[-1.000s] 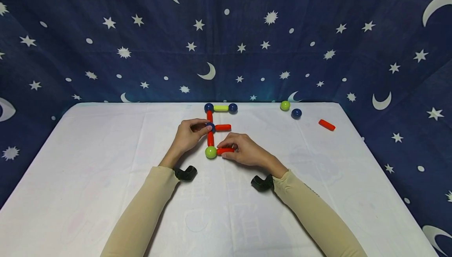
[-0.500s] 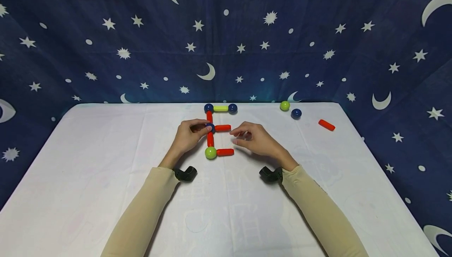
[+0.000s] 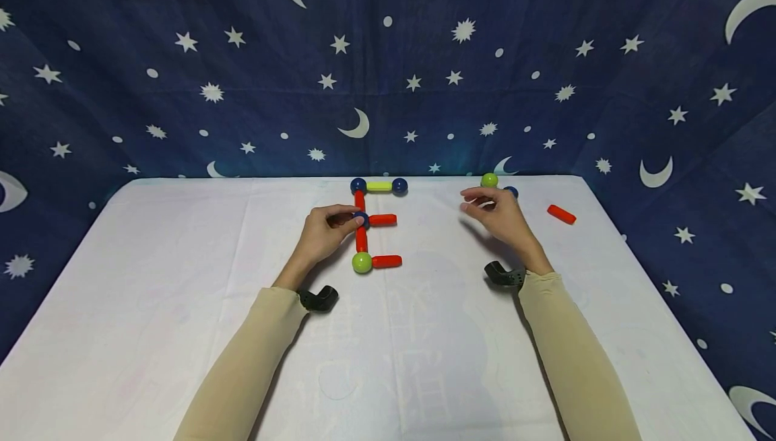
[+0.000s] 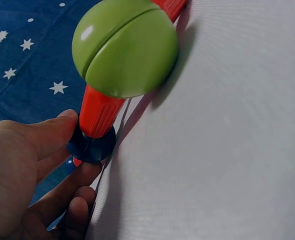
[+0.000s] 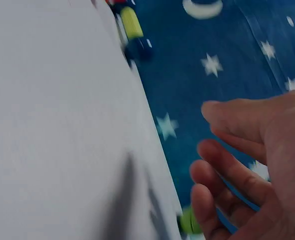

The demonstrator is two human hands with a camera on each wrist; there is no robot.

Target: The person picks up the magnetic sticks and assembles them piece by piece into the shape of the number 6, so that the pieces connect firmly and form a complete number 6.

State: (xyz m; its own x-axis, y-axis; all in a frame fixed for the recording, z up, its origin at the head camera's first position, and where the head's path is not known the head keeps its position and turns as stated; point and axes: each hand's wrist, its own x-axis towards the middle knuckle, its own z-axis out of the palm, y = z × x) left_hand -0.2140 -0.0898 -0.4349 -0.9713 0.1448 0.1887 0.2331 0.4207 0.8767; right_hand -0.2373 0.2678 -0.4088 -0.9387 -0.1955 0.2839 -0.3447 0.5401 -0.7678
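On the white table lies a structure of balls and rods. My left hand [image 3: 327,231] pinches its middle blue ball [image 4: 91,145] between thumb and fingers. Red rods run from that ball to a corner blue ball [image 3: 358,186] at the back and to a green ball [image 3: 362,262] in front. One red rod [image 3: 383,219] points right from the middle; another red rod [image 3: 386,261] extends from the green ball. A yellow-green rod [image 3: 379,186] links the back corner to an end blue ball [image 3: 399,186]. Holding nothing, my right hand [image 3: 500,217] hovers near the loose balls, fingers loosely bent.
A loose green ball [image 3: 489,180] stands near the table's back edge. Beside it, a loose blue ball [image 3: 512,191] is partly hidden by my right hand. Farther right lies a loose red rod [image 3: 561,214]. A dark blue curtain [image 3: 254,57] hangs behind the white table [image 3: 182,279].
My right hand has let go of the red rod beside the green ball and moved right and back toward the loose balls. The left hand stays on the middle blue ball.
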